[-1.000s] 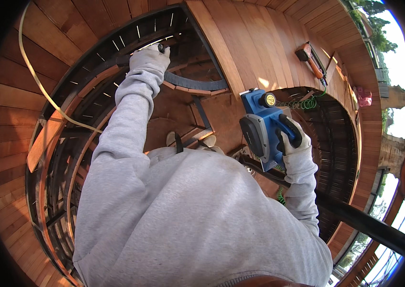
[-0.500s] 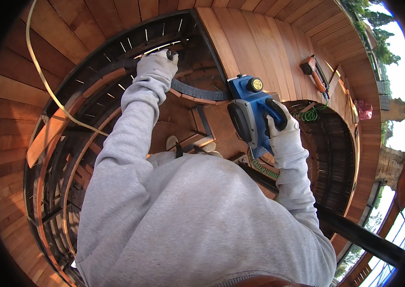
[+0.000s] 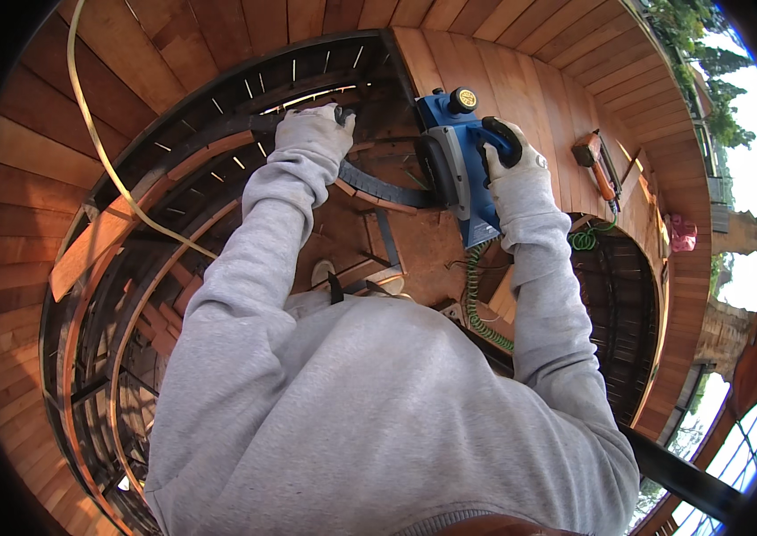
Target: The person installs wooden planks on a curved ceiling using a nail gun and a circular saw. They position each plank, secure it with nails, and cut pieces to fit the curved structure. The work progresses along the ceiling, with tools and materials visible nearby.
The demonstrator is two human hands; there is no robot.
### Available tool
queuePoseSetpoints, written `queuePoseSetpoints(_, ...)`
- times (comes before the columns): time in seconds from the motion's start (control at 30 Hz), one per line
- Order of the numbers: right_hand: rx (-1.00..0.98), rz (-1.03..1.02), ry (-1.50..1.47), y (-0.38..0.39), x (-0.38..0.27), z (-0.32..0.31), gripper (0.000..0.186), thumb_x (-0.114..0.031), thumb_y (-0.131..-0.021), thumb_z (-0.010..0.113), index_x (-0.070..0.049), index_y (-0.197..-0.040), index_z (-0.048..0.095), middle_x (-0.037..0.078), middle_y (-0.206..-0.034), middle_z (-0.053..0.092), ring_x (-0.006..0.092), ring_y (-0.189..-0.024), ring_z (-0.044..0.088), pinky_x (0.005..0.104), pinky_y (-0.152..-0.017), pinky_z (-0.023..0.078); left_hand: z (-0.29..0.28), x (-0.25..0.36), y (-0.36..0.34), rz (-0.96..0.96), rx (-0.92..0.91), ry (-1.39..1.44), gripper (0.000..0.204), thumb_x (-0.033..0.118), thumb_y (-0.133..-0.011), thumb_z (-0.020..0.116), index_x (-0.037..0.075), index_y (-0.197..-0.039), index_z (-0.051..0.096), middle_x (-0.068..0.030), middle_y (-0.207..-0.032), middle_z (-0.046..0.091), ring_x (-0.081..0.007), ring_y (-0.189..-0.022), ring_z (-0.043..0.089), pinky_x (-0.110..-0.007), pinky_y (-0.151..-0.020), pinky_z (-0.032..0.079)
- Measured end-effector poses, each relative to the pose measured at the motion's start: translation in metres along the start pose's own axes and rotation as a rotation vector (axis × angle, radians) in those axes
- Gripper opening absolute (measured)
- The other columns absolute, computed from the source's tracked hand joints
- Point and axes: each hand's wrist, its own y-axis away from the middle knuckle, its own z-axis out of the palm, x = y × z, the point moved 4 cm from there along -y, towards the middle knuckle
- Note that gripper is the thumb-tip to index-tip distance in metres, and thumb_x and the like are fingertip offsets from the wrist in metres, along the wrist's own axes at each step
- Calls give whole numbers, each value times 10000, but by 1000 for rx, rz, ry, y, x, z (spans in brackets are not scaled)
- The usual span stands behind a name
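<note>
My right hand (image 3: 518, 159), in a pale glove, is wrapped round the rear handle of a blue and grey electric hand planer (image 3: 460, 156). The planer has a black side cover and a round front knob (image 3: 462, 100). It is beside the end of a curved dark-edged wooden strip (image 3: 387, 191); whether they touch is hidden. My left hand (image 3: 314, 132), also gloved, is closed over the line of that strip. A small dark part shows by its thumb, but what its fingers grip is hidden.
A wooden deck (image 3: 521, 98) rings dark slatted openings. An orange and black nail gun (image 3: 596, 164) lies on the right with a green coiled hose (image 3: 585, 238). A yellowish hose (image 3: 97, 134) crosses the left. A loose plank (image 3: 83, 259) lies at left; a black bar (image 3: 682, 469) at lower right.
My right hand has pushed the planer farther away and slightly left, toward the curved strip. My left hand keeps its place on the strip line. The whole view has shifted slightly.
</note>
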Motion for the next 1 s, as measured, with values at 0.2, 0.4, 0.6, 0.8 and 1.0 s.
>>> queuePoseSetpoints(0.2,-64,180,-18,-77,-33,6,372,-332,-974,625,-270,-1341,608,119,-1274,675,324,-1173,652,426,-1056,503,-4,5,-4,-40,-161,-22,418,476,-973,512,148,-1122,722,-106,-1112,736,-284,-1086,678,-404,-967,511)
queuePoseSetpoints(0.4,22,34,-147,-10,-6,-44,352,-222,-928,684,-178,-1276,664,115,-1183,717,247,-1143,675,333,-990,519,-3,0,-1,-25,-146,-65,470,509,-984,475,140,-1149,712,-125,-1161,723,-312,-1092,676,-435,-1000,485)
queuePoseSetpoints(0.6,23,8,-231,134,53,-71,374,-74,-923,675,-28,-1292,638,147,-1173,710,194,-1065,694,315,-937,534,5,3,-4,-28,2,-106,402,514,-923,594,158,-1030,747,-110,-1030,749,-317,-1020,700,-423,-922,539)
queuePoseSetpoints(0.8,-13,55,-168,198,71,-63,383,-68,-885,683,-52,-1266,640,180,-1164,698,332,-1064,692,370,-924,545,7,2,-4,1,109,-142,359,485,-923,613,163,-1022,737,-112,-1034,748,-324,-1014,698,-433,-911,537)
queuePoseSetpoints(1.0,12,12,-166,173,63,-46,409,-59,-874,684,-61,-1278,627,191,-1156,696,344,-1070,687,387,-923,550,3,5,-2,4,4,-112,400,509,-928,586,149,-990,747,-115,-1023,747,-332,-1014,692,-441,-911,534)
